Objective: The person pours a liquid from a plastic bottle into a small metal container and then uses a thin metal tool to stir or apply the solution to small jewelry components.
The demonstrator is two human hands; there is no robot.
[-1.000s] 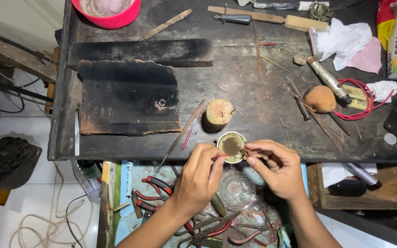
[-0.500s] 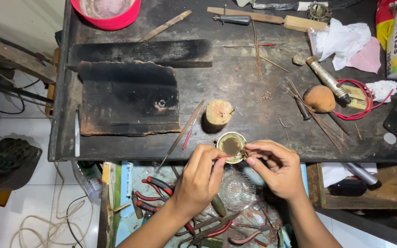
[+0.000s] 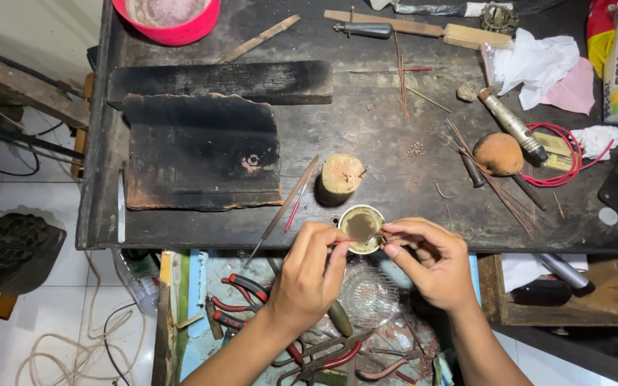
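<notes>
Both hands have barely moved: our left hand (image 3: 309, 275) still pinches a thin red-tipped stick (image 3: 342, 242) at the small cup (image 3: 360, 228) on the surface's near edge, while our right hand (image 3: 430, 261) fingers stay pinched on a tiny copper piece (image 3: 385, 235) beside it.

Small cup (image 3: 360, 228) between both hands

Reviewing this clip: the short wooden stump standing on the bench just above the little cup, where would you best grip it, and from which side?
Probably from above, fingers around the round side wall of the wooden stump. It stands upright, flat top showing. The thin rod lies close on its left, the small cup just below.
</notes>
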